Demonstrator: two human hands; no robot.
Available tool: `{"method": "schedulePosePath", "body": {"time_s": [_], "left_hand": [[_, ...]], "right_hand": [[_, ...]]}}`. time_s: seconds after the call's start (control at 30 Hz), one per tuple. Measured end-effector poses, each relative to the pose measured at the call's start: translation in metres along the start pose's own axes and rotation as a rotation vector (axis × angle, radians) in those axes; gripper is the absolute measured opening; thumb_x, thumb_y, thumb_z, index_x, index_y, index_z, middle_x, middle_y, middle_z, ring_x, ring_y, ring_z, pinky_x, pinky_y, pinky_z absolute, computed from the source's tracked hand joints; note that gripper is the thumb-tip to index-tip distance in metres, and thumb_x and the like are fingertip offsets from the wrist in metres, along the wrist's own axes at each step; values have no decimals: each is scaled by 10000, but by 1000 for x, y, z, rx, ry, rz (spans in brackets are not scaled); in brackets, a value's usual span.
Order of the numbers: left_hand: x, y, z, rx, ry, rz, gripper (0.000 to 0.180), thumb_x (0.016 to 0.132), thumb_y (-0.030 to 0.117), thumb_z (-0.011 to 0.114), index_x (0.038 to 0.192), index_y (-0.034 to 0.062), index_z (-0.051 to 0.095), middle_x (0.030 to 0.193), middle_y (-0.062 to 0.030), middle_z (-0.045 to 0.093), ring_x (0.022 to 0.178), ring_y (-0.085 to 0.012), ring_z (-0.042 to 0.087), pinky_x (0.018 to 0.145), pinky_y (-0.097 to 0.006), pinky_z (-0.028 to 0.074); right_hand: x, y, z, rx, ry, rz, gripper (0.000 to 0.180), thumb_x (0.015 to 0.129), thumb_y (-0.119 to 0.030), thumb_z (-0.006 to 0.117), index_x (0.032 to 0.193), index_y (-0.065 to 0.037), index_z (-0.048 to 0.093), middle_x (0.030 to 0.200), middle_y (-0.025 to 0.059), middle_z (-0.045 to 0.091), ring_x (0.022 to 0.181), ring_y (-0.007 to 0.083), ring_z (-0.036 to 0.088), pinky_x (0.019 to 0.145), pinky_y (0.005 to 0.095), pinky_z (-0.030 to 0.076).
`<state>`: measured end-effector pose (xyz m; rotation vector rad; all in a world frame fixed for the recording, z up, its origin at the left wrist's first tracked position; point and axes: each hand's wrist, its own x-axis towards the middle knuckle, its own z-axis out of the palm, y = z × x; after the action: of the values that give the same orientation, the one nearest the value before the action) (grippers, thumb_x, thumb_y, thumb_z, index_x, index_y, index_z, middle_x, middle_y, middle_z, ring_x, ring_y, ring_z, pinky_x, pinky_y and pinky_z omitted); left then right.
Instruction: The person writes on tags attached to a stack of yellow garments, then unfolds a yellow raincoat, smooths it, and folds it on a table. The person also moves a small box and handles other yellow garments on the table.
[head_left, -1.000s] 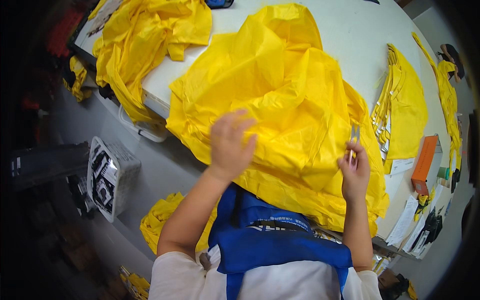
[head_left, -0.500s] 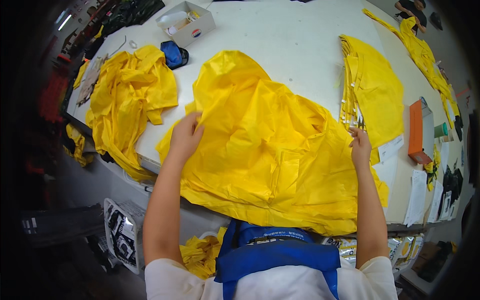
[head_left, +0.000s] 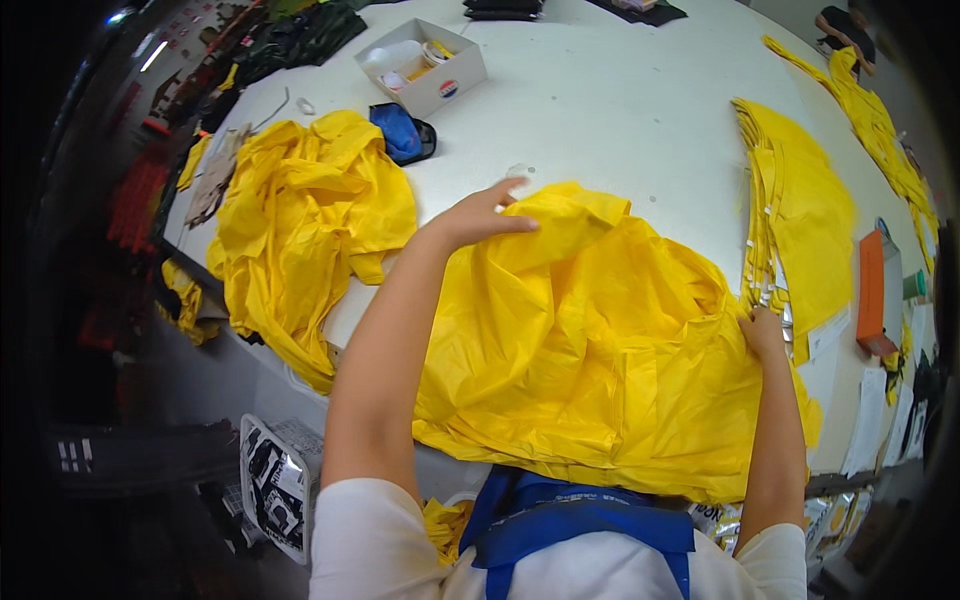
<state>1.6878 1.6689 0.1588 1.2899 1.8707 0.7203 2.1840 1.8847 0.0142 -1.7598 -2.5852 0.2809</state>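
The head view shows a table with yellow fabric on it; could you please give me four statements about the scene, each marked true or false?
1. The left hand is at the upper left edge of the large middle yellow fabric. True.
2. The orange box stands left of that fabric. False: the orange box is to its right.
3. The open white box has things inside. True.
4. The right hand is inside the white box. False: the right hand is at the fabric's right side.

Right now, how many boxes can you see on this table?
2: a white open box beyond the left yellow heap, and an orange box right of the fanned yellow stack. Others may be hidden.
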Motion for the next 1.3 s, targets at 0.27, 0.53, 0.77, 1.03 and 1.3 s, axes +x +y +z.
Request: {"method": "schedulePosePath", "body": {"time_s": [0.27,0.53,0.77,1.03,1.3], "left_hand": [[-115,-40,-134,-730,415,33,276,854,65,570,1128,40,586,1051,-66,640,954,-183,618,854,-306,492],[-210,-126,-137,95,189,-83,436,613,-114,679,1022,34,659,955,-34,633,864,-159,592,782,-279,474],[-189,-52,-80,687,-15,119,351,653,105,777,983,62,664,902,-126,651,890,-308,614,775,-349,486],[-169,-16,-75,590,179,185,126,762,119,675,863,44,675,921,-149,666,850,-329,626,744,-398,490],[-158,-6,-111,550,217,83,260,789,30,614,1048,14,625,902,-148,665,784,-246,626,752,-327,484]], "right_hand": [[-127,48,-131,613,569,30,129,945,-140,559,916,-19,594,800,-37,527,733,54,475,647,215,399],[-274,73,-135,376,230,362,159,818,-69,595,957,7,610,841,26,552,740,122,484,668,262,404],[-197,-83,-114,-38,301,352,471,751,-314,733,1033,41,602,1010,204,590,943,340,587,825,399,481],[-223,-51,-99,-169,100,426,375,701,-244,733,926,15,582,932,214,598,891,399,608,773,442,512],[-267,55,-84,1026,348,645,152,913,-192,549,811,-82,565,628,-45,451,462,43,400,391,207,361]]}}
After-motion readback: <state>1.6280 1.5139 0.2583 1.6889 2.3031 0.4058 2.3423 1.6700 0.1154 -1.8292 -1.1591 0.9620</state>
